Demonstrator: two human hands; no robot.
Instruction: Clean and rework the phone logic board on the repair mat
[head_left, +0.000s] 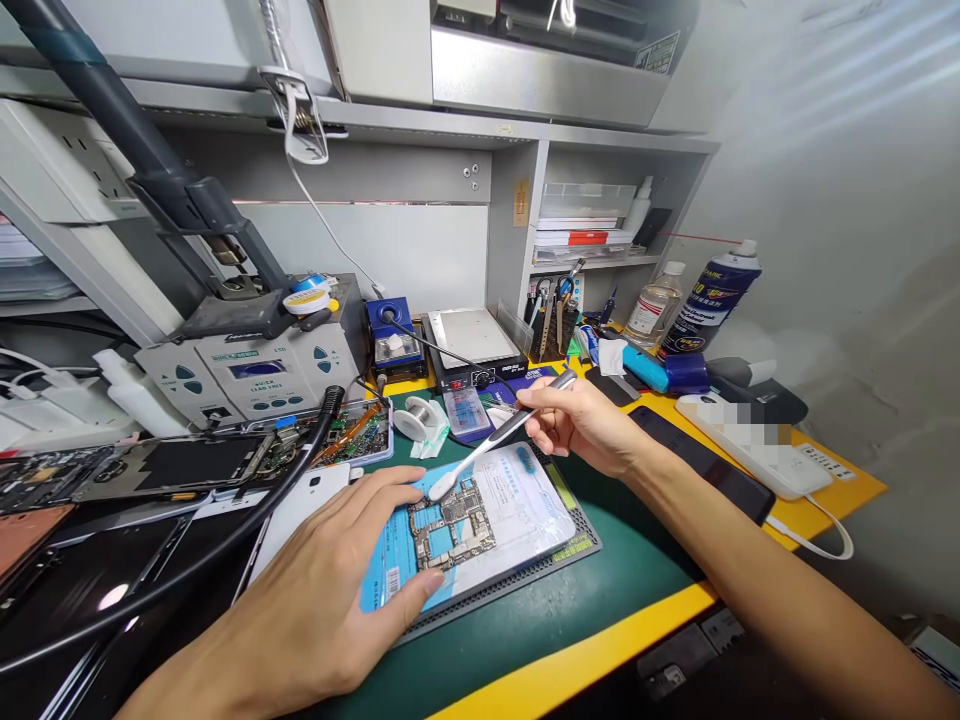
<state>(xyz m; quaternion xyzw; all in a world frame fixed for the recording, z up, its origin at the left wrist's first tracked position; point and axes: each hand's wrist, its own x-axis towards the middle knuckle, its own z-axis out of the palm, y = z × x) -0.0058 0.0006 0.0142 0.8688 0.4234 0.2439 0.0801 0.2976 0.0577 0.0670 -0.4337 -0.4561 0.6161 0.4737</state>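
A small circuit board lies on a blue and white box, which rests on a dark perforated mat. My right hand is closed round the dark handle of a brush with a white neck. The brush's pale head touches or hovers just over the board's upper left edge; which of the two I cannot tell. My left hand lies spread at the left of the board, its fingertips at the upper left corner and its thumb at the lower edge.
A thick black hose curves across the left, over opened devices. Behind stand a grey station, a solder spool and a flat heating plate. On the right are a dark phone, a spray can and a clear bottle.
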